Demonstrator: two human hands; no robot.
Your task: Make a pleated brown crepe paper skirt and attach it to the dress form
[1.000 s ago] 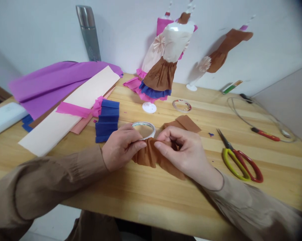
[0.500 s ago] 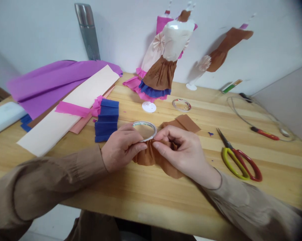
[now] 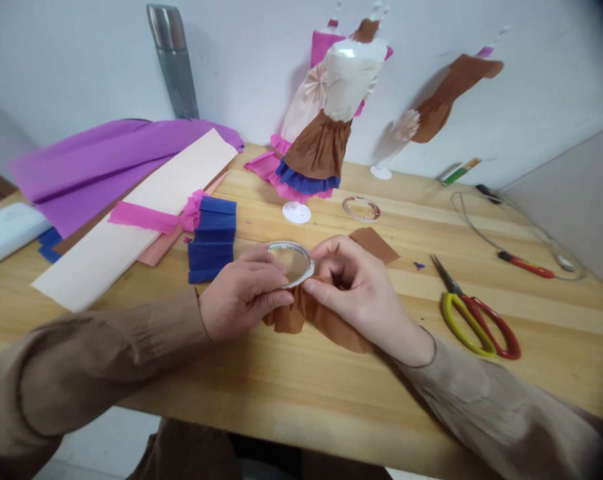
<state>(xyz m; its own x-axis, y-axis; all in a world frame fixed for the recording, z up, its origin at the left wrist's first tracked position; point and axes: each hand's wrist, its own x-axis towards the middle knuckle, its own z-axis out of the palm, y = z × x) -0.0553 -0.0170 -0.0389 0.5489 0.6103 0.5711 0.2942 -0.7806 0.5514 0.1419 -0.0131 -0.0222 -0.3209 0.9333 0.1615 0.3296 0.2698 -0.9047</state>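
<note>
Brown crepe paper lies bunched on the counter, its gathered edge right at the near rim of the tape roll. The left hand is closed in a pinch, thumb and forefinger nipping the ruffle just this side of the roll, with the other fingers curled against the rim. The right hand is pinched shut too, on the same edge just right of the roll, its palm over more brown paper.

Good form here, I'd say, means small, even folds. The two pinches should sit close together, each pleat pressed flat to the counter. Go light, because crepe likely tears or stretches if tugged. The roll crowds the fingers, so a snag looks possible.

Looking outward, the blue pleated paper is just left of the roll. The scissors are well off to its right. A white disc and the paper dress are beyond it.
</note>
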